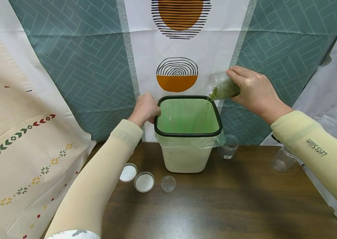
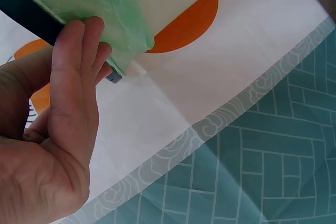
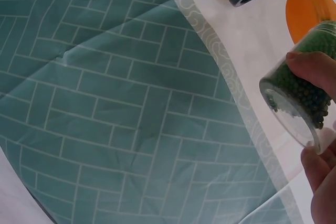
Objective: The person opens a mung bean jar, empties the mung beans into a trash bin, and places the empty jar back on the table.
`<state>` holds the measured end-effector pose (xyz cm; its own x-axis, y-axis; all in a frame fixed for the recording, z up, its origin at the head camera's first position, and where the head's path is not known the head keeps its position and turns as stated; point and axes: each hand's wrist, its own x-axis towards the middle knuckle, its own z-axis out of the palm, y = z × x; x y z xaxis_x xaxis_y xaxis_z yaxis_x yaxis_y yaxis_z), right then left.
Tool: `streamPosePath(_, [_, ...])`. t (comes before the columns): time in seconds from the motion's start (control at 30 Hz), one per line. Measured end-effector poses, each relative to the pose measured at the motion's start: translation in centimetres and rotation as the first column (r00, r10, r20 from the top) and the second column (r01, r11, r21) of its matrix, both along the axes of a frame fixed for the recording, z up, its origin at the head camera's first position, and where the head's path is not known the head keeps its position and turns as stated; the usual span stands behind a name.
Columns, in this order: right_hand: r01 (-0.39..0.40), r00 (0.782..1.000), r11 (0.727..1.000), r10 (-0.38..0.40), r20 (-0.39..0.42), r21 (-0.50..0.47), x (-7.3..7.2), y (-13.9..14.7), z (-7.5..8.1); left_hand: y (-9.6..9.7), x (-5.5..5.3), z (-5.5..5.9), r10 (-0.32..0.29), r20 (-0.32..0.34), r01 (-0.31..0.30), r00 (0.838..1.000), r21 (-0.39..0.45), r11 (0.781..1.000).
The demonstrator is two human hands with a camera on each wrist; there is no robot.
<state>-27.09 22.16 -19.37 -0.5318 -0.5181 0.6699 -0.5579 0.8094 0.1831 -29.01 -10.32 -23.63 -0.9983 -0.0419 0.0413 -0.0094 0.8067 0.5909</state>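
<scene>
A cream trash bin (image 1: 186,159) with a black rim and a light green bag lining stands on the table. At its left rim, my left hand (image 1: 146,108) grips the edge; the left wrist view shows the fingers (image 2: 73,66) against the rim and the bag (image 2: 113,9). Up at the right, my right hand (image 1: 253,88) holds a clear jar (image 1: 223,84) tipped on its side, its mouth over the bin's right rim. Small green beans (image 3: 307,98) lie along the jar's lower side, and some are at its mouth. The bin's bottom is hidden.
Two white-lined lids (image 1: 144,182) and a clear lid (image 1: 168,184) lie on the brown table (image 1: 216,205) in front of the bin. One clear jar (image 1: 229,146) stands behind the bin's right side; another jar (image 1: 283,159) is beside my right forearm. A patterned cloth (image 1: 96,59) hangs behind.
</scene>
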Motion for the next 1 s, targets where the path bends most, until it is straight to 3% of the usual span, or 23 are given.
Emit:
streamPosePath(0.6, [-0.029,0.999,1.0,0.029,-0.02,-0.011,-0.26,-0.06,0.06,-0.11,0.05,0.11,-0.002,0.006,0.002,1.0,0.005,1.0])
streamPosePath(1.0, [-0.009,1.0,1.0,0.009,0.001,-0.01,-0.11,0.25,-0.02,0.07,-0.02,0.06,-0.003,0.01,0.003,1.0,-0.007,1.0])
